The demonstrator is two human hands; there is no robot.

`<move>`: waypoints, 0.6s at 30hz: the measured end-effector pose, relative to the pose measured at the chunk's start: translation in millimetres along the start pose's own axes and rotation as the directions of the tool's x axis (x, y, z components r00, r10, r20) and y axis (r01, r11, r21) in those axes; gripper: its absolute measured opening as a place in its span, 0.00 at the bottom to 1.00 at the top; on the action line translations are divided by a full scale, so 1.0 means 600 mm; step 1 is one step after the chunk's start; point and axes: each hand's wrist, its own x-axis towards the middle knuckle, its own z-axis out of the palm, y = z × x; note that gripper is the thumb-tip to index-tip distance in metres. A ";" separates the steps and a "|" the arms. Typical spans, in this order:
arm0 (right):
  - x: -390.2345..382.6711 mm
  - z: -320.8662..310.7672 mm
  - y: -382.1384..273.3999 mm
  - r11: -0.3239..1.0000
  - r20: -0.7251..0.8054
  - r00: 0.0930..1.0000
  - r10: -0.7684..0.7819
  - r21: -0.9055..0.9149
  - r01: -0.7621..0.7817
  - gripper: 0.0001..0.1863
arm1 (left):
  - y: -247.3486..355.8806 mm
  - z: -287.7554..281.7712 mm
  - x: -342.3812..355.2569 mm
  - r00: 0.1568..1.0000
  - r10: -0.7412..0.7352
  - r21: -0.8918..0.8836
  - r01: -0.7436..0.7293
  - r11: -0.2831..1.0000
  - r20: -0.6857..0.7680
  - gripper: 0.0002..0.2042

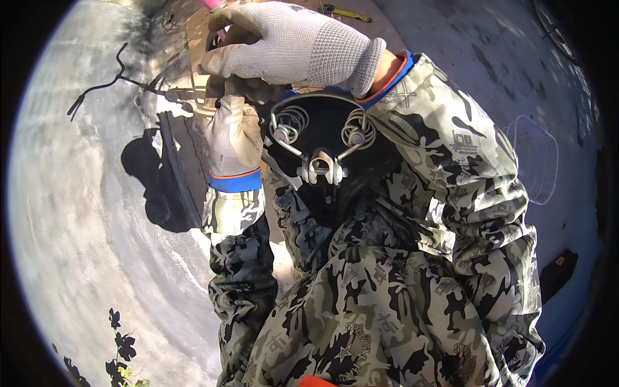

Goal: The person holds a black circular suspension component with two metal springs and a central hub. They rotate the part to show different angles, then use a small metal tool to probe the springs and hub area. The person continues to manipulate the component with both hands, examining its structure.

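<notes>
A black bicycle saddle (322, 129) is in front of me with its underside facing up, showing two coil springs and a metal clamp (322, 169). Beyond it, my right hand (274, 42), in a whitish knitted glove with a tan palm, reaches across to the left with fingers curled. Something pink (213, 4) sticks out past its fingertips; its kind is unclear. Just below, my left hand (235, 132), gloved alike, is closed near dark parts (248, 88) beyond the saddle. What it grips is hidden by the fingers and the right hand.
A brown board (380, 29) lies at the far side, with a yellow tool (348, 13) on it. At the right are a white wire basket (538, 161) and a black object (560, 276). A leafy plant (122, 348) shows at lower left. Hard shadows cross the grey ground.
</notes>
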 end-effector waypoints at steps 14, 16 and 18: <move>-0.106 -0.003 0.027 0.982 0.113 0.993 0.040 -0.189 -0.018 0.23 | 0.075 0.008 0.019 0.996 -0.080 -0.814 0.078 0.575 0.039 0.17; -0.107 0.001 0.031 0.999 0.075 0.996 -0.036 -0.018 0.038 0.28 | 0.076 -0.009 0.047 0.997 -0.017 -0.908 0.081 0.412 0.081 0.17; -0.106 -0.001 0.018 0.991 -0.046 0.991 -0.128 -0.041 0.126 0.31 | 0.082 -0.029 0.071 0.984 0.057 -0.937 0.140 0.321 0.167 0.23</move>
